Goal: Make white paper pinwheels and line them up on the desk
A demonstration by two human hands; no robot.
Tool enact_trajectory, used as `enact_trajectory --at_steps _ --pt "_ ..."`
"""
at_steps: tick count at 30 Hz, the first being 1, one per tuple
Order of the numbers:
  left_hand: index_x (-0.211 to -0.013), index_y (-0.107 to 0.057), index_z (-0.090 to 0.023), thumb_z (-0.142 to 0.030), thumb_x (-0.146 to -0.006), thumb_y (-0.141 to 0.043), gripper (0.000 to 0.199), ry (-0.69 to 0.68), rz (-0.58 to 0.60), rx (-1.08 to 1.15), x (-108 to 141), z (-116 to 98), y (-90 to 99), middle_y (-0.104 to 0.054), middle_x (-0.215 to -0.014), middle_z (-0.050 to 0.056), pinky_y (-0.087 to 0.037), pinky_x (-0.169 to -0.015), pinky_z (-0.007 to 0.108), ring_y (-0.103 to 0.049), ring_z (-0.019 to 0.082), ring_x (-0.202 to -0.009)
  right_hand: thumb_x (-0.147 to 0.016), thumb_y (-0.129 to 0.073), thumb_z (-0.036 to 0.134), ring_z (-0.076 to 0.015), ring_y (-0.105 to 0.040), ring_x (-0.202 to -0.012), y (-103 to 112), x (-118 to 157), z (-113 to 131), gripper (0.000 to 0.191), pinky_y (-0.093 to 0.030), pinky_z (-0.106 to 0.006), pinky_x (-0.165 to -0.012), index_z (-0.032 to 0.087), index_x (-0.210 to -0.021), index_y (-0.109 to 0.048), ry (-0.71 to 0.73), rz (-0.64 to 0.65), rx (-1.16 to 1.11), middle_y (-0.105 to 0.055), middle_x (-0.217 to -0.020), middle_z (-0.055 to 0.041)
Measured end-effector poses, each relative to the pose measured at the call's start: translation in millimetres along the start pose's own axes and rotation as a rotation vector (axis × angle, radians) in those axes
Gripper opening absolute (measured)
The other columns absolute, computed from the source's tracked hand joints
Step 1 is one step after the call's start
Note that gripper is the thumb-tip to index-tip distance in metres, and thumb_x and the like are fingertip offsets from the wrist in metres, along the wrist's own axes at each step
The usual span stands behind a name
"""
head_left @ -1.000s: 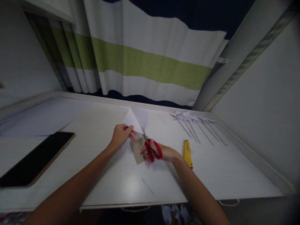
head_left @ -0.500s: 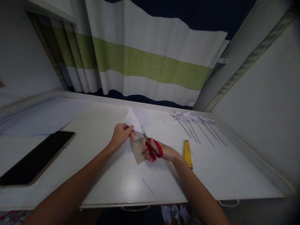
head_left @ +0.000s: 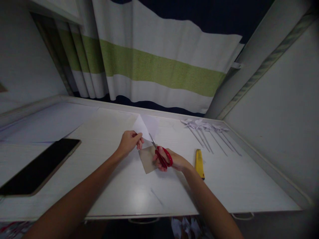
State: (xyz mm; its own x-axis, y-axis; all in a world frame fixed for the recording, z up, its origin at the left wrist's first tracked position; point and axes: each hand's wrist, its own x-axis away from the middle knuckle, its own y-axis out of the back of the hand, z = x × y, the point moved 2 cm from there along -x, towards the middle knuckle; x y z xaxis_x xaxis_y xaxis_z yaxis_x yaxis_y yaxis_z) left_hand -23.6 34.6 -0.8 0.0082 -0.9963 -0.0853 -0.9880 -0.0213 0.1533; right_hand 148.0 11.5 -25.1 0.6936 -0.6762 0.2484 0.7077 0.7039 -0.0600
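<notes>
My left hand (head_left: 131, 140) pinches the near corner of a folded piece of white paper (head_left: 141, 127) between thumb and fingers. In my right hand (head_left: 163, 160) is a pair of red-handled scissors (head_left: 164, 157), with fingers through the loops. The blades point up and left and lie against the paper's right edge; whether they are cutting into it I cannot tell. Beneath the scissors and right hand, a square of grey-brown card (head_left: 147, 160) lies on the table, partly covered by the fingers.
To the right lies a yellow box cutter (head_left: 199, 164). Several white paper pinwheel-like shapes on thin sticks (head_left: 206, 141) rest at the back right. A black tablet or phone (head_left: 40, 167) and large white sheets (head_left: 50, 121) are on the left. A curtain (head_left: 159, 66) hangs behind the table.
The scissors' handles have drawn closer together as my right fingers closed a little. My left hand and the paper have stayed in place.
</notes>
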Motion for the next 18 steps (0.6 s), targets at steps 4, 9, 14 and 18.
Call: enact_trajectory --at_steps 4,9,14,18 --pt "-0.044 -0.052 -0.012 -0.02 -0.07 -0.042 0.029 0.001 0.008 -0.01 -1.9 2.9 0.6 -0.05 -0.029 0.0 -0.032 -0.033 0.018 -0.041 0.008 -0.026 -0.074 -0.031 0.061 -0.0065 -0.044 -0.034 0.1 -0.5 -0.8 0.052 -0.03 -0.017 -0.031 0.012 -0.073 -0.049 0.002 -0.02 -0.001 -0.05 -0.046 0.001" --pt "-0.043 -0.051 -0.013 -0.02 -0.069 -0.044 0.028 0.0 0.019 -0.013 -3.2 4.5 0.8 -0.049 -0.028 -0.001 -0.032 -0.033 0.018 -0.041 0.008 -0.026 -0.075 -0.032 0.059 -0.0066 -0.043 -0.032 -3.2 -0.2 1.8 0.049 -0.031 -0.017 -0.029 0.013 -0.071 -0.047 -0.016 -0.063 0.009 -0.05 -0.045 0.0016" --pt "-0.044 -0.051 -0.013 -0.019 -0.069 -0.044 0.028 -0.003 0.021 -0.02 -2.3 2.5 0.6 -0.049 -0.029 -0.001 -0.032 -0.033 0.017 -0.042 0.008 -0.026 -0.077 -0.032 0.056 -0.0065 -0.043 -0.03 -3.0 -1.0 0.3 0.045 -0.029 -0.017 -0.027 0.014 -0.07 -0.046 0.035 -0.078 0.013 -0.05 -0.044 0.0022" --pt "-0.044 -0.051 -0.013 -0.018 -0.07 -0.042 0.028 -0.004 0.026 -0.028 -2.6 2.8 0.7 -0.05 -0.029 -0.001 -0.032 -0.033 0.017 -0.042 0.008 -0.026 -0.076 -0.034 0.057 -0.0066 -0.042 -0.03 -1.6 -2.3 -2.5 0.045 -0.027 -0.016 -0.027 0.014 -0.068 -0.045 0.009 -0.088 0.023 -0.049 -0.041 0.0024"
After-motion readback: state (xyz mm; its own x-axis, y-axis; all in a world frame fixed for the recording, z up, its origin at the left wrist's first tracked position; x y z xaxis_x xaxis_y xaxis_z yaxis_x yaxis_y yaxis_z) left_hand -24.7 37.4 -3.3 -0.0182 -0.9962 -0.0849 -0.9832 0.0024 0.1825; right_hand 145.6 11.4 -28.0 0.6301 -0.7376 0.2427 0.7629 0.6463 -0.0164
